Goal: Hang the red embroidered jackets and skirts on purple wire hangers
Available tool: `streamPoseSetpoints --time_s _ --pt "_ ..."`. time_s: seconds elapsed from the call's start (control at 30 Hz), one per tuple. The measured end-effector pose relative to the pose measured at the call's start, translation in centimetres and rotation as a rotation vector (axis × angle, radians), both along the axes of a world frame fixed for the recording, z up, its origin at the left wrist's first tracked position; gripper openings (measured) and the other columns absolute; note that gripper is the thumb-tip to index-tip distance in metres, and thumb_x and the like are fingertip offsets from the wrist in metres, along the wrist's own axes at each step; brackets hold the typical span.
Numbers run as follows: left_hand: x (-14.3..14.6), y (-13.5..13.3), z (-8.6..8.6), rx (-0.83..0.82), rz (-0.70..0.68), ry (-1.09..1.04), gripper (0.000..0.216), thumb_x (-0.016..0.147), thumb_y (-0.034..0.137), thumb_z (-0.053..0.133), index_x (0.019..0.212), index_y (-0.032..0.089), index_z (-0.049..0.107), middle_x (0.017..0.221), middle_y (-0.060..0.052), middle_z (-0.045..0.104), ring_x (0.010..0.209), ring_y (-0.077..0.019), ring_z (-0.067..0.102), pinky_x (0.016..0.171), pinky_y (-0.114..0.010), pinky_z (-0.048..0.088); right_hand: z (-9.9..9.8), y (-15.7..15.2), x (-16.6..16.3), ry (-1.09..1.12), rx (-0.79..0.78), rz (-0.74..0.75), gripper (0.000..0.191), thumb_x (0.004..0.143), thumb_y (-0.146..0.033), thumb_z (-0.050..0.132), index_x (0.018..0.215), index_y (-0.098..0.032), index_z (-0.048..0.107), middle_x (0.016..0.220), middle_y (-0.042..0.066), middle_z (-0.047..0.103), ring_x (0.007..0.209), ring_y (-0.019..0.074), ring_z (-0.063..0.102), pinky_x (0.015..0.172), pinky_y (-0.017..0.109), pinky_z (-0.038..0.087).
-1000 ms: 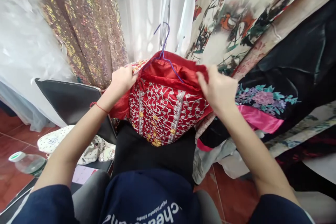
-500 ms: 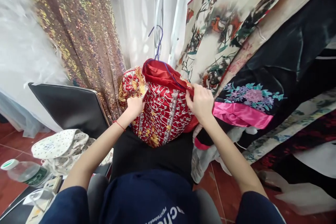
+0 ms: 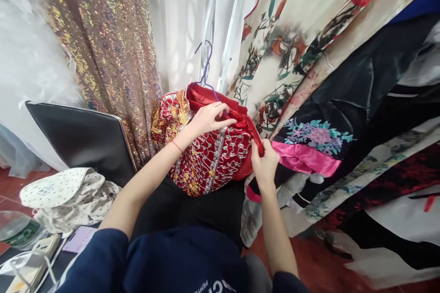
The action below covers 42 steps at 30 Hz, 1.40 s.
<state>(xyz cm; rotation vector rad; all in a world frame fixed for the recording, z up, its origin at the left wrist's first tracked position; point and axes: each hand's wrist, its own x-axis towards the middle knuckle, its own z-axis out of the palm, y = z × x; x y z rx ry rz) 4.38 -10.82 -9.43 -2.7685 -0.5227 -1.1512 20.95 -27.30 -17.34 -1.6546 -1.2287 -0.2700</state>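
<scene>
A red garment (image 3: 202,155) with silver and gold embroidery rests across my lap, its plain red lining showing at the open neck. A purple hanger (image 3: 206,66) stands up out of that opening, hook at the top. Reaching across the front, my left hand (image 3: 211,118) is closed around the hanger's arm at the neck opening, thumb and forefinger on either side of it. Lower on the right, my right hand (image 3: 265,159) pinches the garment's red edge. Part of the hanger is hidden inside the cloth.
On the left are a sequined cloth (image 3: 110,55), a black chair back (image 3: 82,139), a dotted white cloth (image 3: 74,194), a plastic bottle (image 3: 20,233) and a phone (image 3: 79,239). To the right hang a flower-painted garment (image 3: 288,50) and a black sleeve with pink cuff (image 3: 305,158).
My left hand has left the garment's left side and moved right onto the hanger at the neck. My right hand has slid down along the garment's edge. The view has shifted slightly.
</scene>
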Motion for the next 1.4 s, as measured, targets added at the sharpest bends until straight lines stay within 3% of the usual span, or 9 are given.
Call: streamPoseSetpoints --time_s 0.1,0.27,0.47,0.63,0.77,0.93,1.07,1.2,1.4 --pt "0.0 0.6 -1.0 0.029 -0.027 -0.037 0.042 0.092 0.057 0.059 0.106 0.017 0.06 0.093 -0.005 0.065 0.085 -0.0179 0.06 0.074 -0.029 0.046 0.2 0.7 0.5 0.019 0.067 0.018 0.027 0.096 -0.042 0.047 0.074 -0.027 0.044 0.07 0.0 0.058 0.062 0.0193 0.053 0.065 0.031 0.04" --pt "2.6 1.4 -1.5 0.103 0.167 -0.101 0.031 0.096 0.047 0.056 0.094 0.016 0.063 0.088 -0.008 0.069 0.087 -0.0227 0.063 0.076 -0.033 0.046 1.8 0.3 0.5 0.07 0.246 0.009 0.027 0.091 -0.038 0.058 0.07 -0.022 0.053 0.057 -0.005 0.049 0.052 0.0125 0.044 0.057 0.026 0.036" --pt "5.2 4.0 -3.4 -0.004 0.224 -0.202 0.017 0.089 0.027 0.061 0.096 0.013 0.066 0.1 -0.014 0.071 0.099 -0.0267 0.065 0.083 -0.036 0.052 4.4 -0.7 -5.4 0.015 0.341 0.039 0.018 0.09 -0.031 0.059 0.075 -0.02 0.059 0.063 -0.003 0.058 0.054 0.0113 0.051 0.058 0.024 0.041" --pt "3.4 5.2 -7.2 -0.04 0.022 -0.185 0.027 0.092 0.022 0.052 0.115 0.013 0.063 0.117 -0.018 0.07 0.111 -0.0283 0.065 0.098 -0.045 0.053 2.4 0.1 -6.8 0.051 0.268 0.056 0.018 0.091 -0.034 0.058 0.079 -0.021 0.057 0.061 -0.004 0.057 0.052 0.0111 0.051 0.055 0.023 0.041" --pt "0.5 4.2 -8.9 0.064 0.022 -0.195 0.059 0.09 0.019 0.048 0.147 0.007 0.039 0.148 -0.025 0.051 0.141 -0.0304 0.049 0.116 -0.049 0.042 -1.0 -0.2 -5.6 0.165 0.164 0.087 0.024 0.087 -0.042 0.064 0.082 -0.021 0.056 0.059 -0.006 0.052 0.048 0.0099 0.05 0.051 0.021 0.041" --pt "-0.5 4.2 -5.2 0.195 0.188 -0.269 0.062 0.094 0.015 0.037 0.156 0.012 0.03 0.162 -0.02 0.035 0.155 -0.0284 0.025 0.124 -0.054 0.027 -4.8 -0.1 -5.4 0.155 0.031 0.08 0.027 0.091 -0.042 0.057 0.075 -0.022 0.051 0.062 -0.004 0.053 0.052 0.0108 0.051 0.056 0.023 0.042" --pt "-0.7 5.9 -0.2 0.195 0.201 -0.127 0.05 0.099 0.02 0.035 0.148 0.022 0.047 0.156 -0.012 0.047 0.15 -0.0273 0.035 0.122 -0.054 0.027 -6.6 1.3 -5.3 0.009 -0.106 -0.006 0.022 0.093 -0.035 0.048 0.076 -0.021 0.054 0.077 0.003 0.06 0.065 0.0155 0.055 0.062 0.027 0.041" --pt "-1.3 7.5 3.6 0.195 0.194 0.078 0.038 0.098 0.031 0.046 0.129 0.015 0.063 0.125 -0.015 0.066 0.133 -0.0315 0.051 0.109 -0.052 0.04 -7.1 2.4 -5.2 -0.058 -0.196 0.007 0.024 0.092 -0.033 0.042 0.081 -0.02 0.059 0.09 0.01 0.063 0.077 0.0203 0.059 0.066 0.03 0.042" --pt "-0.9 7.9 6.4 0.162 0.3 0.216 0.031 0.093 0.04 0.059 0.108 0.016 0.073 0.101 -0.013 0.068 0.11 -0.031 0.059 0.087 -0.042 0.047 -5.6 3.5 -5.4 -0.083 -0.287 0.055 0.023 0.086 -0.028 0.047 0.067 -0.02 0.057 0.076 0.007 0.063 0.068 0.0182 0.057 0.067 0.03 0.042"
